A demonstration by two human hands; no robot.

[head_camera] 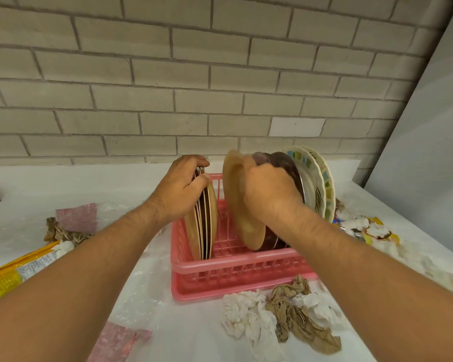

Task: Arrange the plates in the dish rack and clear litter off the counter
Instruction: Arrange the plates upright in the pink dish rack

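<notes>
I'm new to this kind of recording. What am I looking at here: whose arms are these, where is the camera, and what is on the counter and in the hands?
There is no machine here. These are a person's two bare arms, seen from one wide-angle camera worn on the head, looking forward and down. On the white counter stands a pink dish rack. The left hand grips a bunch of upright plates at the rack's left side. The right hand grips tan and maroon plates at the right side, with two white patterned plates just right of them. Litter lies around the rack: crumpled white tissue and brown paper in front, a yellow wrapper and pink plastic to the left, and more scraps to the right.
</notes>
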